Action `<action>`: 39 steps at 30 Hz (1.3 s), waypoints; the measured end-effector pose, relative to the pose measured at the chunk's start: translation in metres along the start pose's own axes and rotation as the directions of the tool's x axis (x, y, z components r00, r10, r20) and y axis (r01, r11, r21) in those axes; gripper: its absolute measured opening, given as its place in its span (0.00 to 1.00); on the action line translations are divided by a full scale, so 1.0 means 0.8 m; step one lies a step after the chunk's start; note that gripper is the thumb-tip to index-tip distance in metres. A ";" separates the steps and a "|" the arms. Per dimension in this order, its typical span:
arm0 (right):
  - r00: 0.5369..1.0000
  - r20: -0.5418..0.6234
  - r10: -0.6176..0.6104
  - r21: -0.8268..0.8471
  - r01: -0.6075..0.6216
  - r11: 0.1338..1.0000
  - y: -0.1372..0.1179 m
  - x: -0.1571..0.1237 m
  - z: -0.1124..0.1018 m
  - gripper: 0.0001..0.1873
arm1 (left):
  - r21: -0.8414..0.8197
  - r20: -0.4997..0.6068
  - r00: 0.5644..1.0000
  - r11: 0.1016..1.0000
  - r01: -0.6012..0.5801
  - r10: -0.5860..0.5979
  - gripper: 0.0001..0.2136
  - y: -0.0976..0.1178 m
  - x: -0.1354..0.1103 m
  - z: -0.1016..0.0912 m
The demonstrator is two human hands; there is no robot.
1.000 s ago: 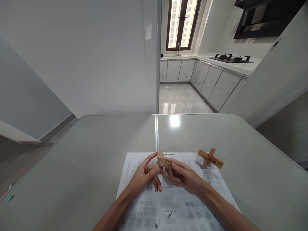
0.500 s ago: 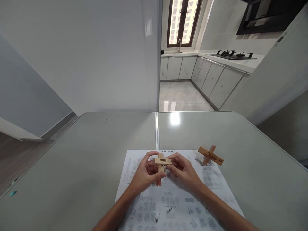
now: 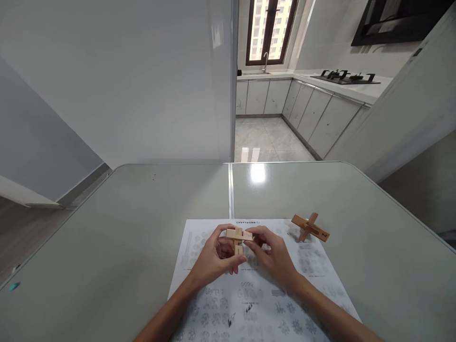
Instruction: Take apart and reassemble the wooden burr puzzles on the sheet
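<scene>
Two pale wooden puzzle pieces are crossed in front of me, above the printed sheet. One, an upright wooden puzzle piece, is gripped by my left hand, with fingers behind and the thumb at its lower end. Across it lies a slotted wooden puzzle piece, its right end pinched between thumb and fingers of my right hand. Fingers hide part of both pieces. To the right, a darker crossed wooden puzzle marked "2" rests at the sheet's upper right edge, apart from my hands.
The grey table has a metal seam down its middle. A small teal object lies near the left edge. Beyond the table stand a pale wall panel and a kitchen with a stove.
The slotted piece has tilted and turned about the upright one, so its open slot no longer shows as it did. My hands stay almost in place; the view has shifted slightly.
</scene>
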State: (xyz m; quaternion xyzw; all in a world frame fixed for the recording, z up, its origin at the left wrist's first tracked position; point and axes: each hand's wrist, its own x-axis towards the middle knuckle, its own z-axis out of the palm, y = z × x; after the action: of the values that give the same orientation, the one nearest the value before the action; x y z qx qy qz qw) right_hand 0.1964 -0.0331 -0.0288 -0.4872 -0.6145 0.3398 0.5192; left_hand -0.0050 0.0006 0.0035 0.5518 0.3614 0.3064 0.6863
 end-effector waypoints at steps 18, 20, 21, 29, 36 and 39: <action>0.998 0.036 0.051 -0.019 -0.050 0.999 -0.007 0.001 0.002 0.07 | -0.037 0.055 0.998 0.999 -0.028 0.030 0.29 0.002 0.002 -0.004; 0.997 0.028 0.072 -0.007 -0.072 0.997 -0.005 0.002 0.002 0.10 | -0.067 0.020 0.999 0.997 -0.035 0.036 0.30 -0.001 0.003 -0.008; 0.997 0.019 0.070 -0.016 -0.070 0.997 -0.005 0.002 0.002 0.13 | -0.073 -0.022 0.999 0.996 -0.044 0.042 0.30 -0.002 0.004 -0.010; 0.975 0.147 -0.166 -0.264 0.201 0.943 -0.003 0.003 0.005 0.21 | -0.065 -0.423 0.905 0.994 -0.090 0.054 0.31 0.007 0.012 -0.014; 0.986 0.108 -0.128 -0.297 0.154 0.942 -0.002 0.003 0.009 0.13 | -0.025 -0.382 0.922 0.997 -0.073 0.058 0.32 0.008 0.010 -0.008; 0.992 0.095 -0.086 -0.276 0.109 0.955 -0.005 0.003 0.009 0.04 | -0.017 -0.380 0.923 0.997 -0.075 0.062 0.32 0.010 0.009 -0.006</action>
State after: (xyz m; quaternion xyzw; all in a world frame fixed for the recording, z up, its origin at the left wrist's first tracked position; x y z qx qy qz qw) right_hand 0.1885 -0.0311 -0.0261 -0.5107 -0.7004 0.2430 0.4354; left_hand -0.0054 0.0107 0.0100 0.4835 0.4629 0.4368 0.6009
